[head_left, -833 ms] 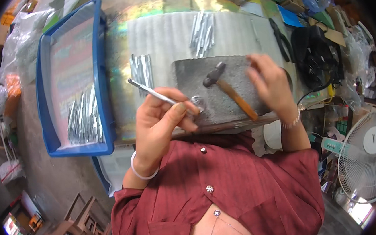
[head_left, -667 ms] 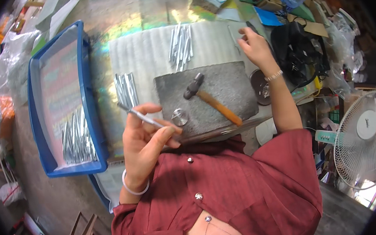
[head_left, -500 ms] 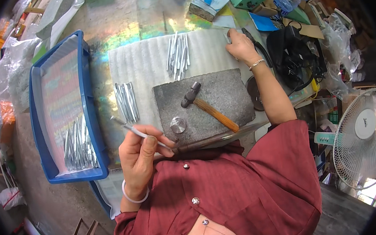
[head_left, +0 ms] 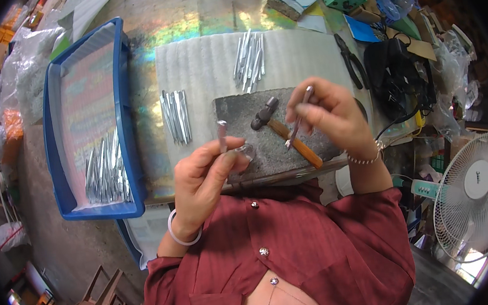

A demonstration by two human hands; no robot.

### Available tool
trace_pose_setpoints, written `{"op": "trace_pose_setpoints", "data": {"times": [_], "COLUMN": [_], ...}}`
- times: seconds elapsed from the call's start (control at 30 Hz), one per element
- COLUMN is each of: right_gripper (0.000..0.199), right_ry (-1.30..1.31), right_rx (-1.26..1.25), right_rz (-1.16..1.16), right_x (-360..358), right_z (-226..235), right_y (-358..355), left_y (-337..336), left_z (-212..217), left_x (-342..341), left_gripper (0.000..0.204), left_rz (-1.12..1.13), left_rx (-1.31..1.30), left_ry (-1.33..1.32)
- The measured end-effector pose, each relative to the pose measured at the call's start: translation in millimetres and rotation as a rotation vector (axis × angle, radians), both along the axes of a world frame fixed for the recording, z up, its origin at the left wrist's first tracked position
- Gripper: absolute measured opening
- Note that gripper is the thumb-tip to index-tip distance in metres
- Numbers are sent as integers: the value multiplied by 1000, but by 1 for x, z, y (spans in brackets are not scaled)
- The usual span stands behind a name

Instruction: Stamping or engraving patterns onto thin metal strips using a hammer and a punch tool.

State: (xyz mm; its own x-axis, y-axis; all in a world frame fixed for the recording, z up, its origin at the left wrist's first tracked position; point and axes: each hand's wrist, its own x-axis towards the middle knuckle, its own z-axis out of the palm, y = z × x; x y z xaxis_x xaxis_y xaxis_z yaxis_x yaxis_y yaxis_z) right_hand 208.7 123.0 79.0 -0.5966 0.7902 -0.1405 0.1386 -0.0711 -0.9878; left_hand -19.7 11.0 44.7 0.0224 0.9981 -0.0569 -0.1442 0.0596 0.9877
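Observation:
My left hand (head_left: 206, 179) pinches a short metal rod (head_left: 222, 136), held upright over the near left corner of a grey stone slab (head_left: 240, 109). My right hand (head_left: 328, 116) grips another thin metal rod (head_left: 299, 125), slanted above the slab. A hammer with a wooden handle (head_left: 289, 138) lies on the slab between my hands. A small round metal piece (head_left: 246, 150) sits on the slab by my left thumb.
Two bunches of metal rods (head_left: 176, 116) (head_left: 250, 59) lie on a ribbed white mat (head_left: 207, 68). A blue tray (head_left: 128, 157) at the left holds more rods. Pliers (head_left: 349, 59), black cables, boxes and a fan (head_left: 473, 190) crowd the right side.
My right hand came back from the far right of the mat holding a rod and now hovers over the slab. My left hand turned its rod upright.

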Motion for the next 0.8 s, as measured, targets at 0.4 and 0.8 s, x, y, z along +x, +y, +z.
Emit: {"op": "trace_pose_setpoints", "data": {"times": [0.4,0.8], "right_gripper": [10,13], "right_ry": [137,32], "right_rx": [-78,584], "right_rz": [60,-32], "right_x": [-52,-58], "right_z": [-5,-11], "right_y": [-52,-60], "left_y": [-15,-19], "left_z": [-5,-3], "left_x": [5,4], "left_gripper": [13,9], "left_rz": [2,-7], "left_rx": [38,82], "left_ry": [-113,-31]}}
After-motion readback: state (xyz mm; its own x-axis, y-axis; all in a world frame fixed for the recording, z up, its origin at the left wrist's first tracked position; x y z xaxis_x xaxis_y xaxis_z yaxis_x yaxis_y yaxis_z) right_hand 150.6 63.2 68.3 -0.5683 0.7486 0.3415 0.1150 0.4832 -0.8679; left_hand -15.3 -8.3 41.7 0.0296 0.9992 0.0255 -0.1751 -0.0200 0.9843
